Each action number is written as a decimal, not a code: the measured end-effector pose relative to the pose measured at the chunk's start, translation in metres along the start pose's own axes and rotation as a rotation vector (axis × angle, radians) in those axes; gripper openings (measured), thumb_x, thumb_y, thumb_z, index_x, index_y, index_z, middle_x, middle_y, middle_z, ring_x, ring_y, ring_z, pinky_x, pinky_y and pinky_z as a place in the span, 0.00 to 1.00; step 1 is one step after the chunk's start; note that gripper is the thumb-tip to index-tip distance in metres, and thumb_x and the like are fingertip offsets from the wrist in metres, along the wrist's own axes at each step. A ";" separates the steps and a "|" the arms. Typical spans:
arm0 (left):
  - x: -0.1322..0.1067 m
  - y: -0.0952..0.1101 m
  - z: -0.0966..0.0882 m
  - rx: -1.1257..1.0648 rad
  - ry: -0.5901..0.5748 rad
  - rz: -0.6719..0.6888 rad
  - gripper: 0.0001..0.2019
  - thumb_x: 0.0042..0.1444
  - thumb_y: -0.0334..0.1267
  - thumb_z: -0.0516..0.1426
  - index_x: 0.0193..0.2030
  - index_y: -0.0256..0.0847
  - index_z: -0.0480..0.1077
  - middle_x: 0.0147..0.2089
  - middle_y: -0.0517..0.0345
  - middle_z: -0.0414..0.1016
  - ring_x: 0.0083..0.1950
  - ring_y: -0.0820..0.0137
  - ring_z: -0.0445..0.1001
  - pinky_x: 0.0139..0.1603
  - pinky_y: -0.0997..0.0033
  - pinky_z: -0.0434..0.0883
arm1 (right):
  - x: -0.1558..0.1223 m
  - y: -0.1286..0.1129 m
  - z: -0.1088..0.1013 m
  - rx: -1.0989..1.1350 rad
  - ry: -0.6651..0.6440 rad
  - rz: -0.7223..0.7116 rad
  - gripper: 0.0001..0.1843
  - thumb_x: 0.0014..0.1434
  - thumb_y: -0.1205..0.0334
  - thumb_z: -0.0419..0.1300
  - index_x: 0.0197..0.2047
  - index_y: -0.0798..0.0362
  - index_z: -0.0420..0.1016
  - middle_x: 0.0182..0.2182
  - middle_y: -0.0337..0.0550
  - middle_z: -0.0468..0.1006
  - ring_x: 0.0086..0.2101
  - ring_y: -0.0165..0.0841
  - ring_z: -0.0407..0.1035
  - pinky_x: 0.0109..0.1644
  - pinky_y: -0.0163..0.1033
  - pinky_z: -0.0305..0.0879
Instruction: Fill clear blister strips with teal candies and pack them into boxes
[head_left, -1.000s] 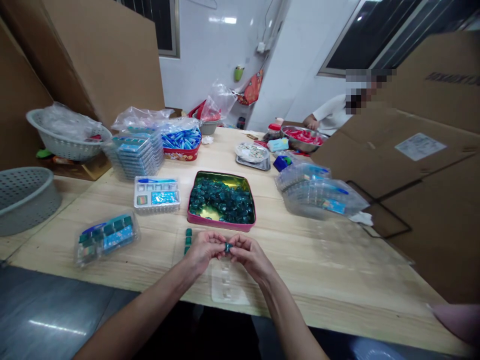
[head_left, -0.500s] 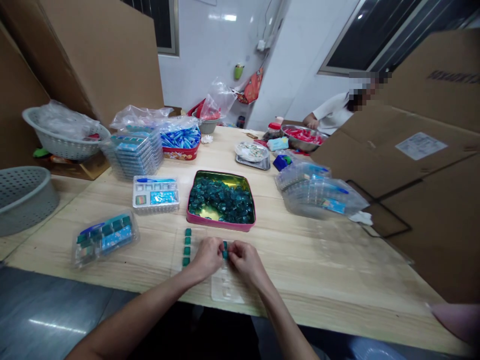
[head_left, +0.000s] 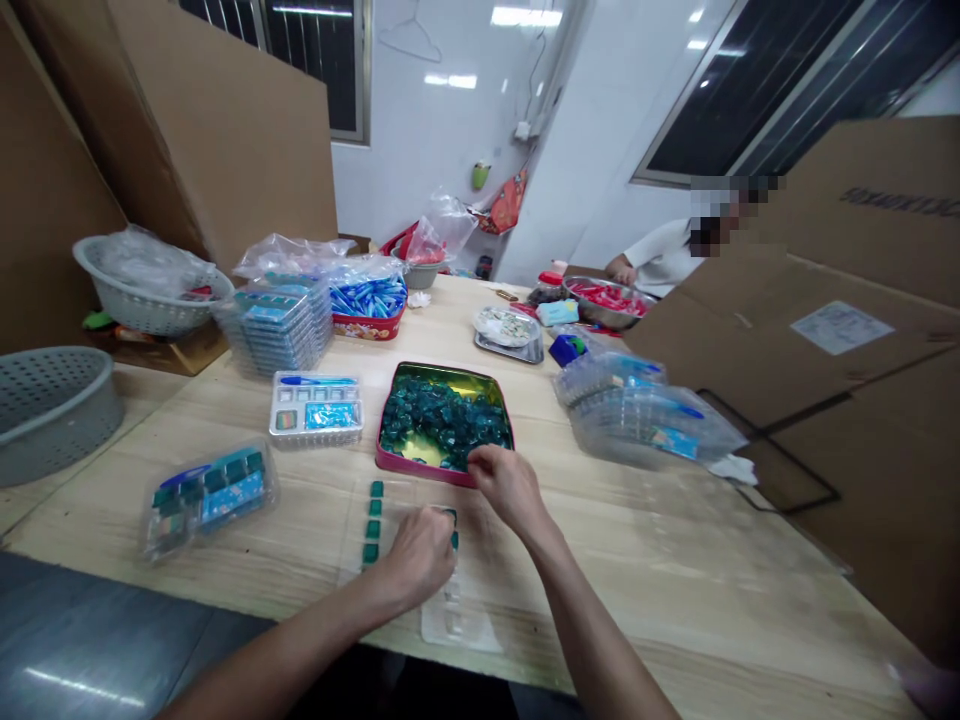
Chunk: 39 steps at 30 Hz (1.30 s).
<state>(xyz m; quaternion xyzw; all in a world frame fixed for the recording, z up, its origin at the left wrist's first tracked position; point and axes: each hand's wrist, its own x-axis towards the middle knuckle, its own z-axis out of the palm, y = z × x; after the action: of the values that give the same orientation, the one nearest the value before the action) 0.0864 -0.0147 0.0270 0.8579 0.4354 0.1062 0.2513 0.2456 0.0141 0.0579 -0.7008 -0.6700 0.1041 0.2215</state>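
My left hand (head_left: 424,555), fingers curled together, rests over a clear plastic tray (head_left: 469,625); whatever its fingertips hold is hidden. Two dark green square pieces show just beside those fingers. A column of several green square pieces (head_left: 373,507) sits in the tray's left part. My right hand (head_left: 514,488) has its fingers pinched at the near right corner of a pink-rimmed tin (head_left: 420,467); I cannot make out what they hold. Inside the tin lies a loose heap of dark teal pieces (head_left: 442,410), with the gold bottom showing in places.
Filled packs lie left: a white tray with a pen (head_left: 317,408) and a clear pack (head_left: 210,500). Behind stand stacked packs (head_left: 274,325) and a tin of blue pens (head_left: 367,300). Bagged packs (head_left: 637,420) and a cardboard box (head_left: 862,400) flank the right. A person (head_left: 660,255) sits beyond.
My right hand has moved from the tray up and away to the tin's near right corner. My left hand stays over the tray, its wrist turned slightly. The camera view has tilted up.
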 end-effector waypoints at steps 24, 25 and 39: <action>0.001 0.006 -0.006 -1.353 0.301 -0.235 0.09 0.39 0.34 0.63 0.26 0.35 0.68 0.21 0.61 0.70 0.21 0.74 0.69 0.23 0.75 0.67 | -0.056 -0.011 0.004 1.142 -0.136 0.144 0.13 0.44 0.56 0.69 0.24 0.55 0.72 0.22 0.37 0.73 0.24 0.29 0.66 0.30 0.35 0.62; 0.000 0.005 -0.005 -1.335 0.299 -0.235 0.08 0.39 0.34 0.63 0.25 0.35 0.68 0.21 0.62 0.70 0.21 0.74 0.69 0.23 0.75 0.67 | -0.058 -0.011 0.005 1.115 -0.130 0.130 0.13 0.45 0.55 0.68 0.24 0.55 0.71 0.22 0.37 0.72 0.24 0.29 0.66 0.29 0.34 0.62; -0.012 0.007 -0.016 -1.503 0.101 -0.268 0.08 0.35 0.31 0.63 0.24 0.35 0.67 0.23 0.61 0.70 0.24 0.76 0.68 0.28 0.74 0.66 | -0.075 -0.008 0.017 1.160 -0.099 0.157 0.16 0.47 0.54 0.67 0.28 0.52 0.64 0.24 0.37 0.70 0.25 0.29 0.66 0.31 0.35 0.64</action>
<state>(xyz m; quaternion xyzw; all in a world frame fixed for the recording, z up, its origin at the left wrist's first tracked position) 0.0771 -0.0222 0.0448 0.3901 0.3573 0.3817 0.7579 0.2254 -0.0565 0.0356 -0.5070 -0.4590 0.5024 0.5291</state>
